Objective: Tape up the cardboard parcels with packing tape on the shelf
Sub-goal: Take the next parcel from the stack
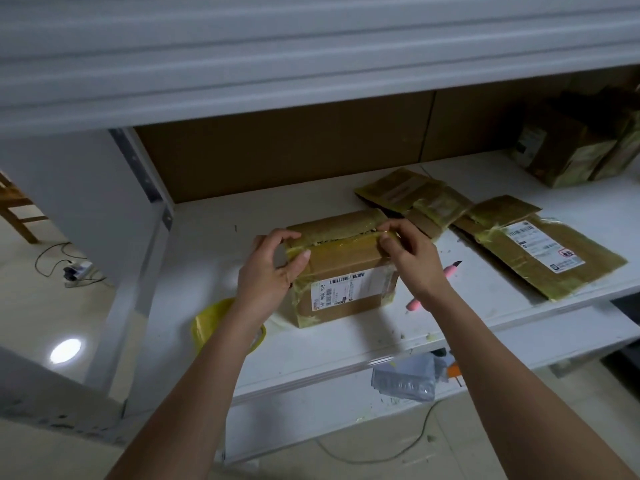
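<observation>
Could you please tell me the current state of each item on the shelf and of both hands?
Cardboard parcel: closed, top seam partly taped, label facing the camera.
Left hand: gripping the parcel's left top corner.
Right hand: pinching tape at the parcel's right top edge.
Tape roll: lying on the shelf, untouched.
Pink knife: lying on the shelf.
Flattened boxes: lying flat.

Cardboard parcel [341, 271] mid-shelf, yellowish tape across top seam; tape roll [207, 327] at left.

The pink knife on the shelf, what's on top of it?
The right hand and wrist cover the middle of the pink knife; only its blade end and butt end show. Its midsection is hidden.
</observation>
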Demonstrator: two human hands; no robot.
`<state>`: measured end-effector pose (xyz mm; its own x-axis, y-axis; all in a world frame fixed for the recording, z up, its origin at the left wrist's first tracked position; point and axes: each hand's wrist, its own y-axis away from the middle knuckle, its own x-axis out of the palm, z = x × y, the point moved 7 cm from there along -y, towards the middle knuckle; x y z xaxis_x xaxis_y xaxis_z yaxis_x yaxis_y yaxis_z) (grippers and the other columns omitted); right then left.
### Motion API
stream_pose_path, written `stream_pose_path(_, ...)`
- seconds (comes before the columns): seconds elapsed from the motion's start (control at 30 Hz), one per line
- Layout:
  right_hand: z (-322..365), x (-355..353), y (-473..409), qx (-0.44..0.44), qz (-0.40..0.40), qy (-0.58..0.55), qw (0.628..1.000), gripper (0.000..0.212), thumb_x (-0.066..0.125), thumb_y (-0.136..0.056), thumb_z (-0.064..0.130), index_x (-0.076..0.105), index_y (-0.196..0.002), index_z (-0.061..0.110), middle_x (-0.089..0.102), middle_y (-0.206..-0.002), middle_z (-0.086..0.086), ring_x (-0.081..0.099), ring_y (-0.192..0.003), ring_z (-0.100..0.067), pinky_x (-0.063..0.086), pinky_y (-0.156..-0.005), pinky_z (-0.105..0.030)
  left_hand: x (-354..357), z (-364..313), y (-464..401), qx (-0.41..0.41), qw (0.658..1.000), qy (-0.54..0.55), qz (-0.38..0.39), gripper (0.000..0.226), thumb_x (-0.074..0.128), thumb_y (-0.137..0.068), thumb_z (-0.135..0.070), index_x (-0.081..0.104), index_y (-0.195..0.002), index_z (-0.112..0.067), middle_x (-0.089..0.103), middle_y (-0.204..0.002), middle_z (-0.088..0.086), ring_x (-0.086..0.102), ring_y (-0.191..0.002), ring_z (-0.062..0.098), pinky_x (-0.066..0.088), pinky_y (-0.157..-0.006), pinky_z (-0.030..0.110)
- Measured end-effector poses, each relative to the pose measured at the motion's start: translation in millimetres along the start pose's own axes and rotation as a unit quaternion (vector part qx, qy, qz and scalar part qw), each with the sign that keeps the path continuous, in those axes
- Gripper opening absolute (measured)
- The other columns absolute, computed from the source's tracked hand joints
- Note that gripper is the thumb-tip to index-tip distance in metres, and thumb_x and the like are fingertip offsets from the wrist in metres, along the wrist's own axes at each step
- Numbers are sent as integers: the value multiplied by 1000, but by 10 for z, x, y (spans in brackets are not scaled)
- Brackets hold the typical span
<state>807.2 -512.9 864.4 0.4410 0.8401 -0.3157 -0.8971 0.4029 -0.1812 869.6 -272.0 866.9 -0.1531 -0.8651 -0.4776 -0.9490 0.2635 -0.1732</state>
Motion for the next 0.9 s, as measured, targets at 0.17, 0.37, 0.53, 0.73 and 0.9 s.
stream_pose_path(0.17, 122, -24, 134, -73, -2, 25, 997, 25, 49, -101, 34, 51, -126, 34, 54, -114, 30, 55, -106, 8, 46, -81, -7, -6, -60, 54, 13, 999, -19, 41, 50, 54, -78, -71, 51, -121, -46, 40, -126, -13, 63, -107, 14, 57, -88, 43)
stream_pose_path(0.37, 128, -55, 287, -102, -42, 12, 994, 43, 55, -96, 42, 49, -137, 32, 49, -141, 12, 48, -127, -6, 45, -101, -28, -61, -167, 178, 42, 996, 48, 64, 50, 50, -83, -63, 41, -132, -59, 33, -141, -7, 54, -125, 19, 44, -108, 32)
stream_pose_path(0.53, 145, -78, 377, -84, -81, -8, 993, 49, 54, -90, 51, 48, -137, 37, 35, -150, 20, 37, -138, -6, 35, -112, -33, -119, -128, 201, 35, 996, 41, 77, 55, 50, -85, -63, 38, -138, -57, 31, -141, -8, 48, -132, 19, 38, -114, 35)
stream_pose_path(0.73, 301, -116, 489, -95, -98, 15, 990, 45, 57, -92, 45, 47, -136, 39, 33, -156, 11, 31, -143, -11, 33, -115, -44, -167, -108, 253, 24, 996, 47, 75, 59, 52, -84, -59, 37, -141, -54, 32, -139, -14, 49, -128, 14, 39, -102, 15)
stream_pose_path(0.9, 607, -143, 625, -166, -131, 24, 977, 42, 57, -96, 39, 52, -135, 25, 34, -156, 4, 20, -148, -10, 24, -116, -26, -311, -117, 295, 20, 997, 47, 63, 58, 51, -87, -57, 37, -143, -50, 34, -145, -12, 56, -113, 0, 44, -99, 20)
